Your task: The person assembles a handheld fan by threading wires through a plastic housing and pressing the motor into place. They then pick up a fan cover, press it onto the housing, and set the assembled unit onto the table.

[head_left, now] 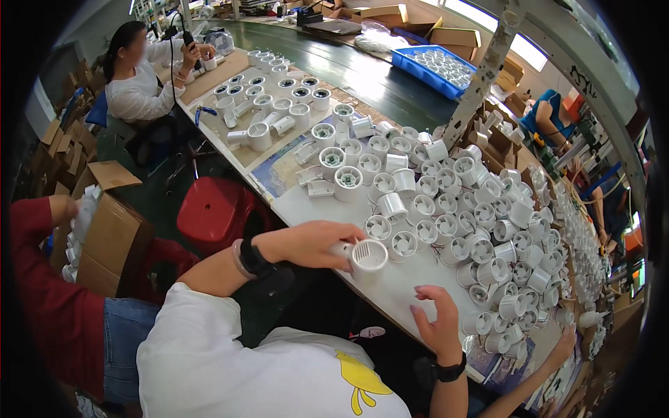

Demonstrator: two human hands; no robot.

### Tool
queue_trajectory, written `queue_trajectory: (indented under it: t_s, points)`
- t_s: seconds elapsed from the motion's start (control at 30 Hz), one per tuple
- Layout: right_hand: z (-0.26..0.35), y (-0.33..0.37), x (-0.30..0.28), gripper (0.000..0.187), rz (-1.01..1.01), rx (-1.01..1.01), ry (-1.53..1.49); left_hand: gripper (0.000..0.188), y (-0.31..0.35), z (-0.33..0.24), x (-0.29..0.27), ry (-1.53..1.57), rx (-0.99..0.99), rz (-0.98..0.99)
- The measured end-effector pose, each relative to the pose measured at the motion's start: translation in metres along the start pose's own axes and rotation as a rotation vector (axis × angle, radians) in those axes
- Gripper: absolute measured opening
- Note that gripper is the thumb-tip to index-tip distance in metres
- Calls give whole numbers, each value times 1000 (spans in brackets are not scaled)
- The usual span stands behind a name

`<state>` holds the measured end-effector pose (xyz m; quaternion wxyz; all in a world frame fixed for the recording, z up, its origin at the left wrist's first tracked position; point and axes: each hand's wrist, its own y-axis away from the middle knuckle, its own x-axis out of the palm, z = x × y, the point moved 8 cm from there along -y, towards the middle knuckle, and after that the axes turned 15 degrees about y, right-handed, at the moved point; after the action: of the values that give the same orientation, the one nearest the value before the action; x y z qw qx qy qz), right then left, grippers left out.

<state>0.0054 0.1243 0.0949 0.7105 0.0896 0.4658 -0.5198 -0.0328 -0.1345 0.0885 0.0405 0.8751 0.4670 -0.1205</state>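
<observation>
Over the near edge of the worktable, my left hand (306, 244) grips a white round plastic fan housing (369, 256) by its short handle. The slotted grille of the housing faces up. To the right of it, my right hand (437, 317) is empty above the bare white tabletop, its fingers apart and slightly curled. Just beyond both hands lies a big pile of white cylindrical fan units (446, 226) with small blades inside. Farther left stand several white housings with green circuit boards (347, 178) showing in them.
A person in white (139, 90) sits at the far left with a dark powered screwdriver (188, 43). Someone in red (59, 292) is at my left by an open carton (115, 237). A red stool (209, 212) stands beside the table. At right, another person's forearm (536, 369) reaches in.
</observation>
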Motion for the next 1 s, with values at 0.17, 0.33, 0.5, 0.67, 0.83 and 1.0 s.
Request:
queue_trajectory:
  t_s: [0.17,0.33,0.5,0.67,0.83,1.0]
  points:
    - [10,-11,17,35,4,-102,133,53,12,23,-20,39,-38,20]
    - [33,-58,31,38,-95,-278,331,52,34,60,-52,233,15,-205]
    - [37,-113,81,42,-74,-354,475,53,15,46,-47,-221,-35,-434]
    - [21,-132,111,44,48,-292,787,55,1,48,-35,-352,57,-569]
    - [5,-128,108,46,118,-210,850,55,-14,39,-27,-613,92,-555]
    - [0,-116,96,46,39,-262,855,46,-13,20,-40,-567,84,-530]
